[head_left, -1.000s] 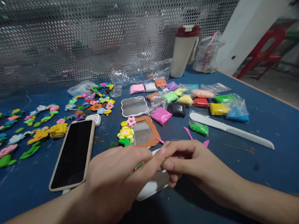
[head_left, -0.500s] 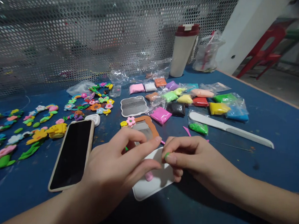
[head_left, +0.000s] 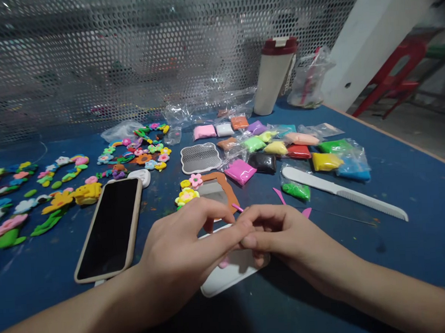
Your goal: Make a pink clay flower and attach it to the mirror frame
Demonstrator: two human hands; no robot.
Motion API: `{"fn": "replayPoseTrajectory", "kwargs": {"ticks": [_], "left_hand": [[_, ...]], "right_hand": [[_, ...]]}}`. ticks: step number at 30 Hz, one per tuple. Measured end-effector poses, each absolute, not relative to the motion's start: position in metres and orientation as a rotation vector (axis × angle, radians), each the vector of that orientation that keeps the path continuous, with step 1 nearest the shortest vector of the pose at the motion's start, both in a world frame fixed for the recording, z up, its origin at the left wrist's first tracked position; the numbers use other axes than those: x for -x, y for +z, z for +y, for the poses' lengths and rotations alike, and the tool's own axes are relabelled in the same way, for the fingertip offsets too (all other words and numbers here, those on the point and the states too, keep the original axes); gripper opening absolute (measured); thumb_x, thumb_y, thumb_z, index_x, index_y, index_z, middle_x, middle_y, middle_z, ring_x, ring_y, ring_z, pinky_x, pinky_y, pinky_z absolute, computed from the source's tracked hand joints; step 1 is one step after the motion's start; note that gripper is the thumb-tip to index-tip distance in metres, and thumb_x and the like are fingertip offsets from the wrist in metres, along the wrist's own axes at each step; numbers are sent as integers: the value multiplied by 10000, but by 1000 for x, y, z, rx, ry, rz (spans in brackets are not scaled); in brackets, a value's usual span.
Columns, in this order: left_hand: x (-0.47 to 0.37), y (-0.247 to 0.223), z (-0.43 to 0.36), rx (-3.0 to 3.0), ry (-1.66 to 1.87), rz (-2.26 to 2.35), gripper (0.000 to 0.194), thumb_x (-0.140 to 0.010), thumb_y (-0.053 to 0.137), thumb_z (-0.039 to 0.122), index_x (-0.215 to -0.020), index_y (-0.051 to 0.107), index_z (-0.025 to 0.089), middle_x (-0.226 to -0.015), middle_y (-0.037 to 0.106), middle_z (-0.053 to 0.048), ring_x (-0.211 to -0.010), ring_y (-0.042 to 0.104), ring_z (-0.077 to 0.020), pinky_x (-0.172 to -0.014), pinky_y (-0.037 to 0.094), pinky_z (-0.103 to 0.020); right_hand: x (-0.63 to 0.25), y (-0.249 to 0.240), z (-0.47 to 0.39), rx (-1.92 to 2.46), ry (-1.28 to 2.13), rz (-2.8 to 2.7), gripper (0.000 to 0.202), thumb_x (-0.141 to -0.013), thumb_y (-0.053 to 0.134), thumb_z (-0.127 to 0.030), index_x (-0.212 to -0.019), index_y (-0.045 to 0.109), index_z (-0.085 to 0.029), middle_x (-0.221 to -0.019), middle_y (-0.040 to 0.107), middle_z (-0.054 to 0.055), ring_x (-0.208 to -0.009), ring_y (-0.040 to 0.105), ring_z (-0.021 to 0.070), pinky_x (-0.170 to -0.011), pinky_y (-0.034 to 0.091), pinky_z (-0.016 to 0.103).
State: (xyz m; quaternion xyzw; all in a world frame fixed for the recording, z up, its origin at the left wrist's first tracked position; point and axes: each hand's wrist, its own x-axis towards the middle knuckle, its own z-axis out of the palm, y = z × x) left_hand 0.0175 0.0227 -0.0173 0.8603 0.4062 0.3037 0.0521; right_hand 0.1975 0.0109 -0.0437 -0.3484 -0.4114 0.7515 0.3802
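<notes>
My left hand [head_left: 191, 245] and my right hand [head_left: 281, 233] meet fingertip to fingertip above a white board [head_left: 228, 279]. Both are pinched; whatever lies between the fingertips is hidden. A pink clay piece [head_left: 223, 262] rests on the board, partly covered by my fingers. Just behind my hands lies a mirror with an orange-brown clay border [head_left: 226, 188], with a pink flower [head_left: 196, 181] and a yellow-and-white flower [head_left: 187, 196] at its left side. A pink tool [head_left: 237, 207] shows beyond my fingertips.
A phone [head_left: 110, 229] lies left of my hands, near clay-decorated pieces [head_left: 56, 200]. Behind stand a small wavy mirror [head_left: 200, 158], bagged clay packets [head_left: 240, 172] and a tumbler [head_left: 273, 77]. A white comb [head_left: 343, 192] lies right, beside a green packet [head_left: 296, 191].
My left hand's fingers have closed and come against my right fingertips. The green bit seen in my right pinch is now hidden. The yellow-and-white flower has come into view.
</notes>
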Motion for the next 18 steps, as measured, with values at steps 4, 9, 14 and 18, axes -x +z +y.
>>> {"fn": "replayPoseTrajectory", "kwargs": {"ticks": [4,9,14,18], "left_hand": [[-17,-18,20,-2611,982,1185,144,-824,602,300,-817,742,270,-705,668,6,-532,587,-104,-433,452,-187],[-9,-24,27,-2531,1121,934,194,-797,638,150,-946,729,235,-863,614,-29,-665,596,-102,-567,509,-197],[-10,-26,34,-2377,1079,918,202,-771,663,100,-925,729,213,-894,605,-27,-752,612,-105,-637,515,-191],[-12,-26,33,-2409,1011,922,189,-798,640,130,-935,723,229,-902,622,-26,-739,624,-108,-614,525,-184]], "right_hand": [[-197,-43,10,865,1953,-1033,50,-737,725,-183,-774,691,-182,-682,656,-34,-609,575,51,-569,436,145],[-197,-42,11,842,2000,-1003,151,-698,757,-183,-844,722,-197,-666,680,-28,-590,581,60,-594,451,172],[-200,-44,10,856,2025,-957,95,-735,728,-202,-829,735,-189,-694,687,-11,-582,571,54,-600,457,173],[-199,-44,10,896,1971,-979,88,-734,730,-225,-802,728,-169,-649,643,-20,-548,543,53,-567,440,168]]}}
